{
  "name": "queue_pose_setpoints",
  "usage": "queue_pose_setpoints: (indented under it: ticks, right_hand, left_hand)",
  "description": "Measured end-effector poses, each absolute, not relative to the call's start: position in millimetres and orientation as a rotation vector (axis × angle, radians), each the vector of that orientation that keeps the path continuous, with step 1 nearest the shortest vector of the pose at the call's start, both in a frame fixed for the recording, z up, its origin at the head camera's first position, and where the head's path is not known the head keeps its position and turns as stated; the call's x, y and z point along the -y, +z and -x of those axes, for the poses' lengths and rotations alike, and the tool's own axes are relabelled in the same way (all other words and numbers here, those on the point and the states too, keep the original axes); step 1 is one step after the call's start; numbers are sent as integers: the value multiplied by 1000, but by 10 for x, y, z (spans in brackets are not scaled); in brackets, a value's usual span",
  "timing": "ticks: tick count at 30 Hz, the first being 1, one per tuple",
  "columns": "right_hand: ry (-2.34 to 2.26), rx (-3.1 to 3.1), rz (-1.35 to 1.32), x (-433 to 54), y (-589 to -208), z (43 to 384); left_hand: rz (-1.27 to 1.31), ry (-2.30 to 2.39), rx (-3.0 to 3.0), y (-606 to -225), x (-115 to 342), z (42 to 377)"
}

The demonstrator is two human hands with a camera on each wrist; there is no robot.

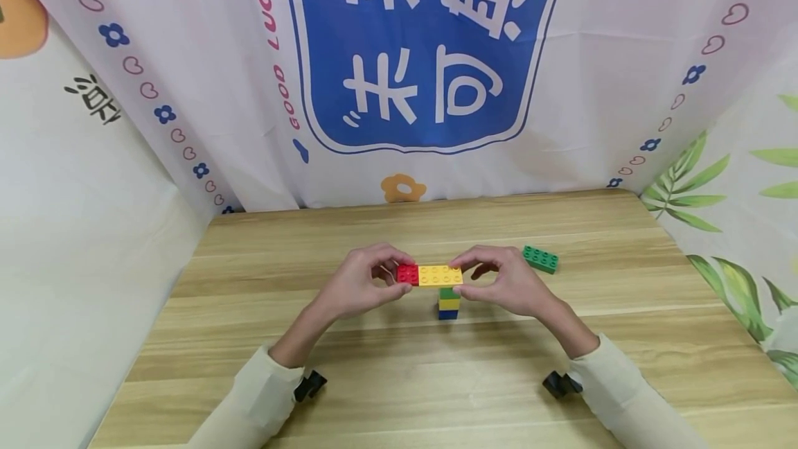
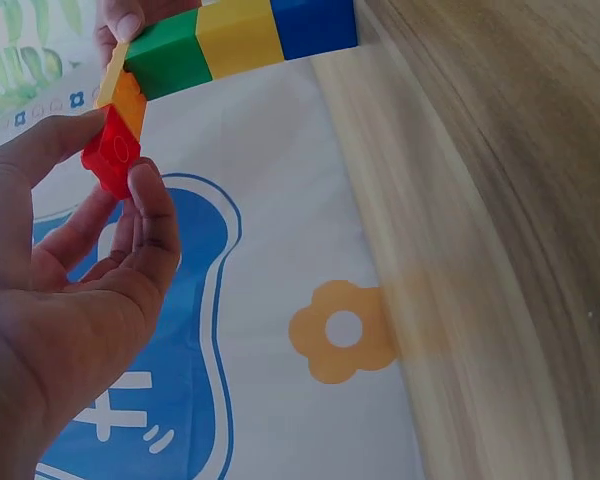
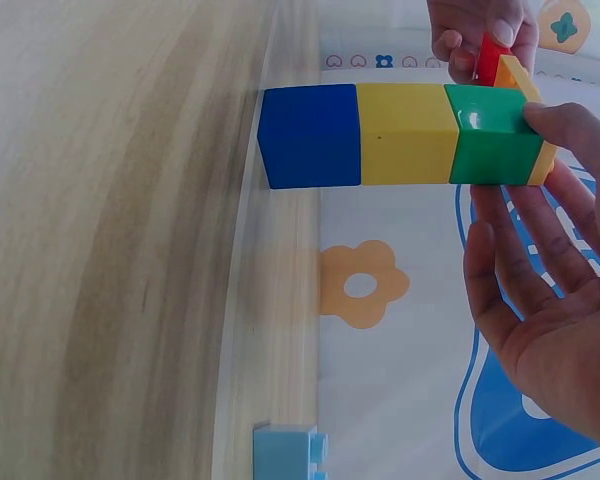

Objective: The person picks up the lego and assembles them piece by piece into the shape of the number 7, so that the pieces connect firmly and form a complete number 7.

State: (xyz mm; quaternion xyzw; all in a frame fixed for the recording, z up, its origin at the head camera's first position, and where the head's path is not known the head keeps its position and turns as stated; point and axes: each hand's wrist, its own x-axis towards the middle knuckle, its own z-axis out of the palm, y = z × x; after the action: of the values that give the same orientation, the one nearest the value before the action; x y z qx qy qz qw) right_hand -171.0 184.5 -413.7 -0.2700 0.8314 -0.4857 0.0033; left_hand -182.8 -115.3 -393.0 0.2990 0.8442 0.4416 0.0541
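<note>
A tower of stacked toy building bricks stands upright on the table: a blue brick (image 3: 310, 136) at the bottom, a yellow one (image 3: 407, 134) in the middle and a green one (image 3: 495, 135) above. Across its top lies a long yellow brick (image 1: 440, 275), reaching out to the left. My left hand (image 1: 369, 281) pinches a red brick (image 1: 408, 275) at that brick's left end, thumb on one side and fingers on the other. At the opposite end, my right hand (image 1: 503, 280) grips the long yellow brick, its thumb against the green brick in the right wrist view.
On the wooden table (image 1: 386, 393), a loose green brick (image 1: 540, 259) lies beyond the right hand, studs up. A printed cloth (image 1: 349, 179) hangs along the table's back edge. Each wrist carries a black strap mount (image 1: 310, 385).
</note>
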Motion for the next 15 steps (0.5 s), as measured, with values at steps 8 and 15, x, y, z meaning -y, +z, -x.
queue_pose_setpoints:
  ticks: [8,15]
  right_hand:
    - [-1517,-2605,834,-1842,-4133,1708]
    - [-1512,-2608,827,-1846,-4137,1712]
  left_hand:
    - [-838,1422,-2552,-3978,1143,1804]
    - [-816,1488,-2566,-4023,1083,1770]
